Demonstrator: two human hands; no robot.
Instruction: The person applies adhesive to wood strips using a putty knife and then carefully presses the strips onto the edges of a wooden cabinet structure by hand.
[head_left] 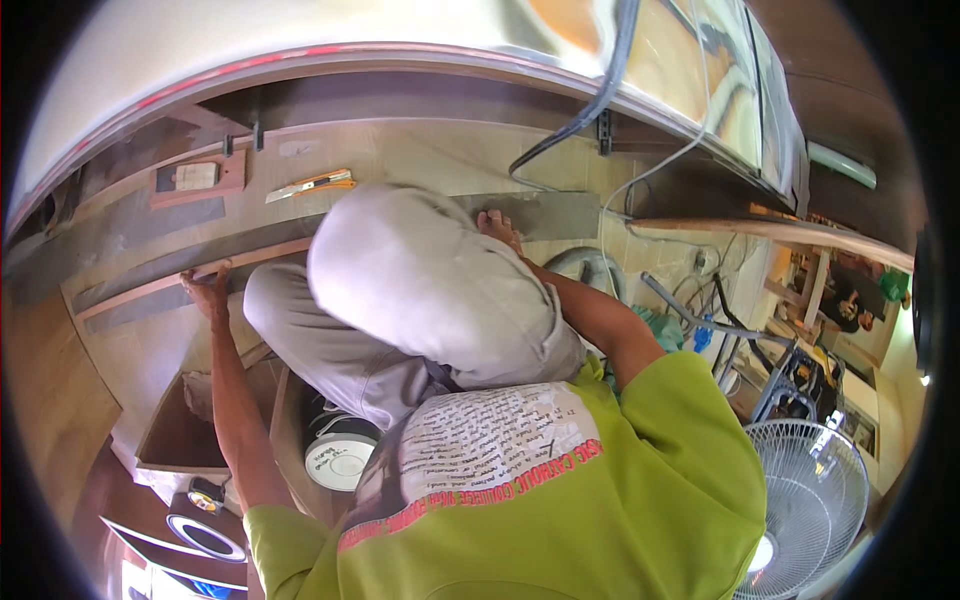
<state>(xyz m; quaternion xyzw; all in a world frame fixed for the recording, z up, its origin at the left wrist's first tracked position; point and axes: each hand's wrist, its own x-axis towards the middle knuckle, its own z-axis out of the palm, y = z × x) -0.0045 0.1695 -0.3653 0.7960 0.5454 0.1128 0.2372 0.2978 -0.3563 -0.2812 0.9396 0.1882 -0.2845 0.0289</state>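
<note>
My left hand (208,292) grips the near edge of a long, thin wooden strip (272,249), with thumb and fingers apart along it. The strip lies against a dark grey band (270,232) and runs behind my bent legs. My right hand (498,230) is beyond my raised knee, down at a grey band (565,213) on the pale wood-look surface. The knee hides part of it, and its grip does not show clearly. Past the strip lie an orange-and-white utility knife (318,184) and a reddish board (232,172) with a pale block (196,176) on it.
A glossy pale panel (300,25) overhangs the far side, with a dark hose (595,105) hanging from it. Cables and a fan (805,500) stand at right. Near my left arm are an open brown box (180,445) and a white round container (342,462).
</note>
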